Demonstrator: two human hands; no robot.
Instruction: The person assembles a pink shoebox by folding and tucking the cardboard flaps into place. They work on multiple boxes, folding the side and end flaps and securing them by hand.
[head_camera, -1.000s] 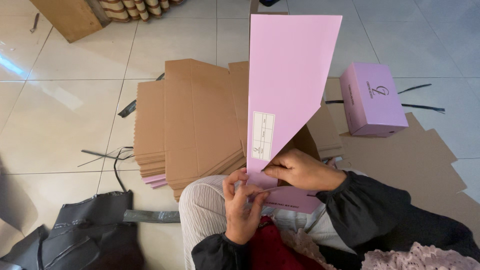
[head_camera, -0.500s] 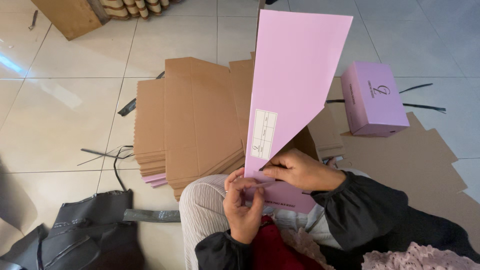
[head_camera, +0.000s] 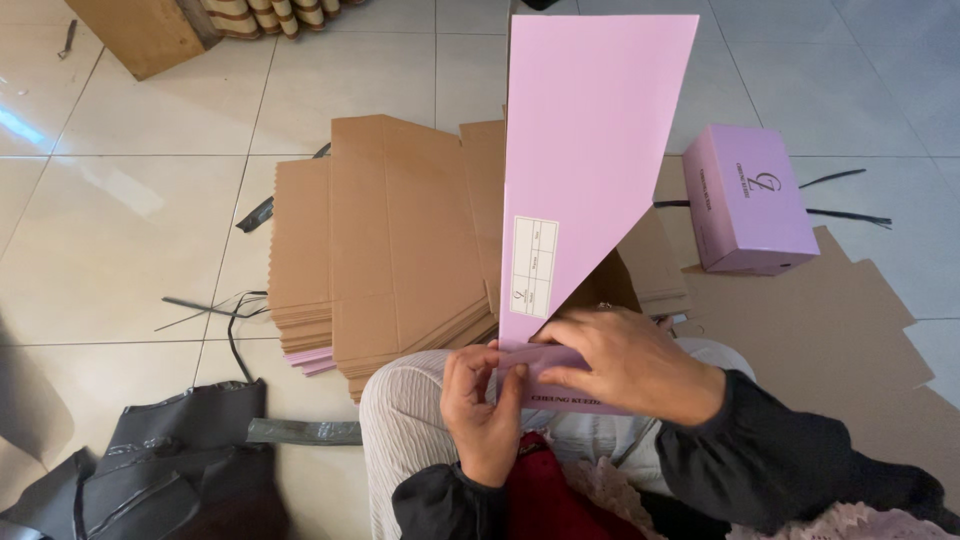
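Fingers (head_camera: 520, 372) of both hands pinched the flat pink cardboard box blank's (head_camera: 590, 150) lower flap, its panel since swung wider overhead.

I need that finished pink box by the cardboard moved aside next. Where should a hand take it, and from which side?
Probably from above, across its two long side walls. The assembled pink box lies flat on the floor with its lid closed, and both long walls look free. Its near end sits at the flat brown cardboard sheet, so a low approach from there seems less clean.

Box-packing workroom, flat carton stack (head_camera: 390, 230), tiled floor (head_camera: 130, 230)
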